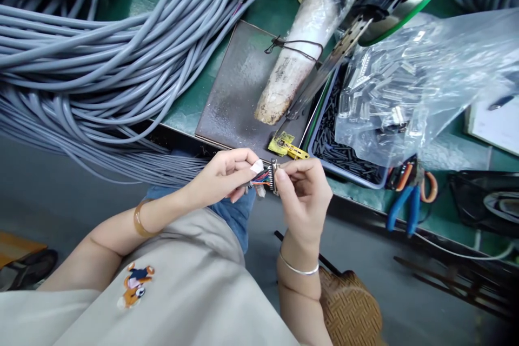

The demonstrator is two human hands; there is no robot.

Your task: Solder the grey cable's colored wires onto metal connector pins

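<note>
My left hand (pixel 231 173) is closed on the end of a cable, from which thin coloured wires (pixel 261 177) fan out to the right. Those wires meet a small metal multi-pin connector (pixel 273 177), pinched between the thumb and fingers of my right hand (pixel 302 189). White material shows at my left fingertips, and a pale piece hangs just below the wires. Both hands are close together at the front edge of the bench. Just beyond them lies a yellow tool (pixel 294 149) on a yellow-green pad (pixel 280 143).
Grey cables (pixel 133 59) fill the left side. A dark plate (pixel 231 92) lies under a white wrapped duct (pixel 290 65). On the right are a blue tray (pixel 365 183) of black tubes, a plastic bag (pixel 385 92) of connectors and blue-handled pliers (pixel 405 208).
</note>
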